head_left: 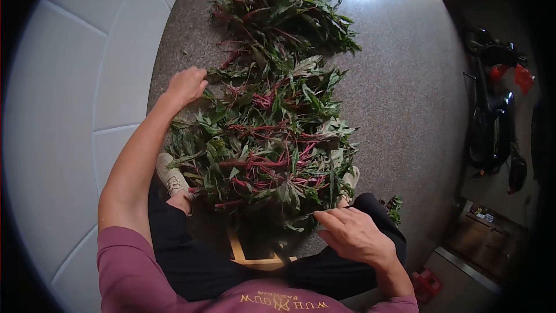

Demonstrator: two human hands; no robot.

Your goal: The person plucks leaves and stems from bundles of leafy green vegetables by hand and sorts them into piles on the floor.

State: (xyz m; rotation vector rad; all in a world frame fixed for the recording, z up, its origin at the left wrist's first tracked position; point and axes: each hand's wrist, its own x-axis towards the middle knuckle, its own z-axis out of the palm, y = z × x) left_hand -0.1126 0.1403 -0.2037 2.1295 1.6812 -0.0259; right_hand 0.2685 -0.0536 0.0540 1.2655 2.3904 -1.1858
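Observation:
A long heap of leafy greens with reddish-purple stems [260,163] lies on the floor between my feet. My left hand [188,85] is at the heap's left edge, fingers curled closed beside some leaves; what they hold, if anything, is hidden. Over my right thigh, at the near right end of the heap, is my right hand [354,235]. Its fingers are bent together with the thumb beneath, and I cannot make out what is in them. A second, denser pile of the greens [284,14] sits farther off, touching the nearer heap.
A wooden stool [263,264] shows between my legs. White panels [63,81] rise on the left. To the right stand a dark motorbike [492,104] and a red plastic crate [427,284]. A small bunch of greens [394,208] lies by my right knee on the speckled floor [405,93].

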